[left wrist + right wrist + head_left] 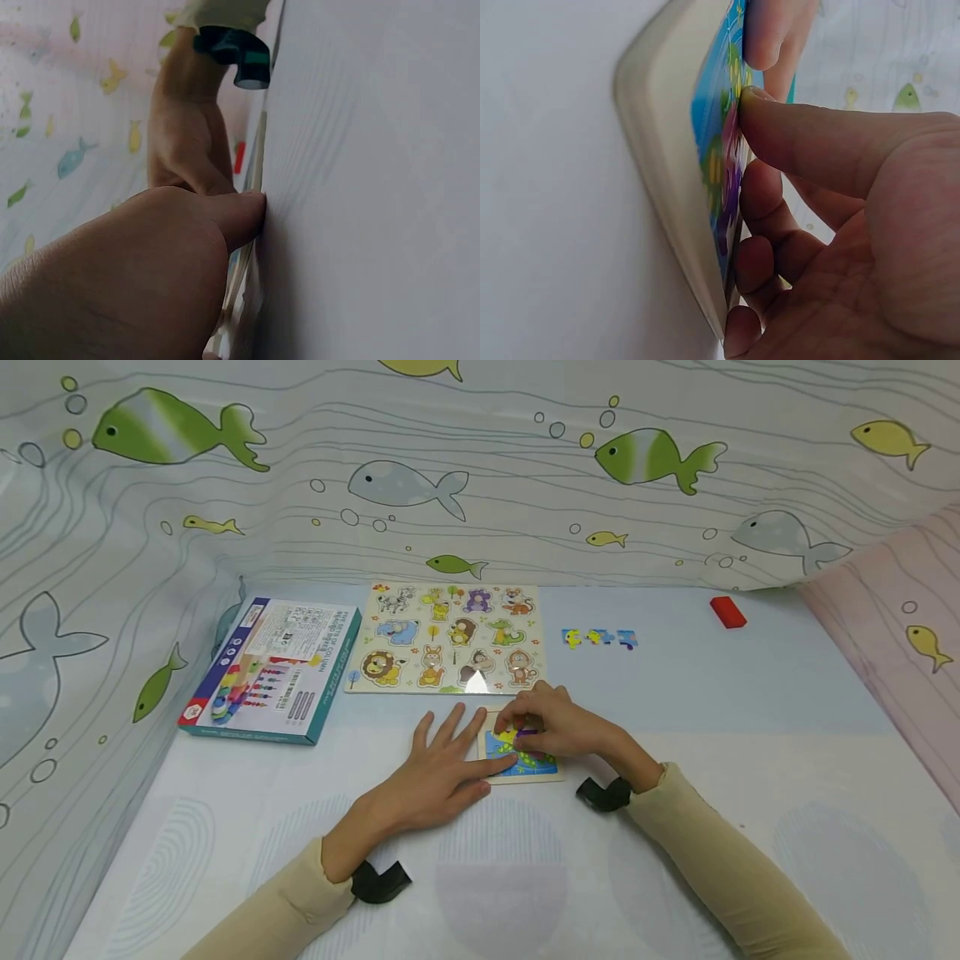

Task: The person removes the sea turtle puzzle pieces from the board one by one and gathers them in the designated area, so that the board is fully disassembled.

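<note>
A small jigsaw puzzle (542, 768) in a pale wooden frame lies on the table between both hands, its picture blue, green, yellow and purple. My left hand (442, 778) lies with spread, straight fingers at its left side, the index finger reaching over the lower picture. Over the upper part, my right hand (555, 724) bends its fingers and thumb down and pinches a puzzle piece (507, 737), largely covered by the fingers. In the right wrist view, the right thumb (810, 139) touches the picture surface and the other fingers curl at the frame's edge.
Several loose puzzle pieces (598, 637) lie beyond the right hand. An animal peg board (453, 635) stands behind the puzzle, with a boxed toy (273, 668) to its left. A red block (727, 612) sits at the far right, before the fish-patterned cloth (525, 527).
</note>
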